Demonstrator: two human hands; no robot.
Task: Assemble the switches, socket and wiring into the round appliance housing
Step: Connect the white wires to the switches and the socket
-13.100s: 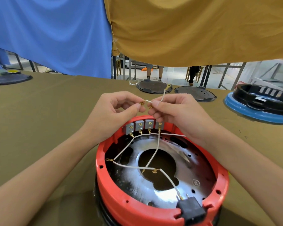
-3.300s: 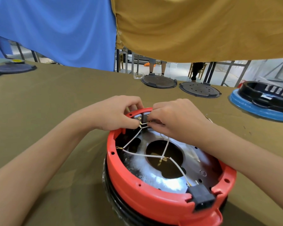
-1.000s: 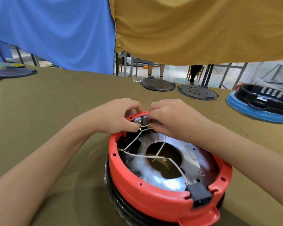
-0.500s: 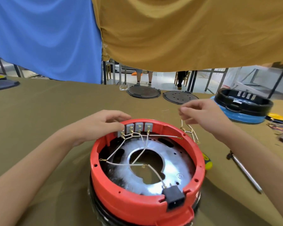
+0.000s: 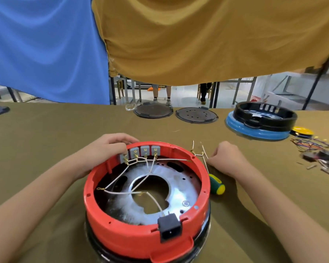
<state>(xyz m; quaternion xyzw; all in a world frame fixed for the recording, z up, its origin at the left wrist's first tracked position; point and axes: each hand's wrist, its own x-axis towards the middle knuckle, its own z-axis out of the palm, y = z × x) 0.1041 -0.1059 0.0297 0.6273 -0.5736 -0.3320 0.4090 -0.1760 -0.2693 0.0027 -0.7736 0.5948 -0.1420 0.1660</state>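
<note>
The round red housing (image 5: pixel 133 238) stands on the table in front of me, open side up, with a silver plate inside. A row of grey switches (image 5: pixel 141 151) sits in its far rim, and white wires (image 5: pixel 122 173) run from them across the plate. A black socket (image 5: pixel 169 230) is set in the near rim. My left hand (image 5: pixel 106 149) grips the far-left rim beside the switches. My right hand (image 5: pixel 226 158) lies on the table to the right of the housing and pinches a loose bundle of white wires (image 5: pixel 199 153).
A green and yellow screwdriver handle (image 5: pixel 217 186) lies against the housing's right side. A black housing on a blue ring (image 5: pixel 262 120) stands at the far right, with two dark round plates (image 5: pixel 196 115) at the back. Coloured wires and small parts (image 5: pixel 319 154) lie at the right edge.
My right hand has left the switches and come down to the table on the right with the loose wire bundle. My left hand stays at the rim by the switches.
</note>
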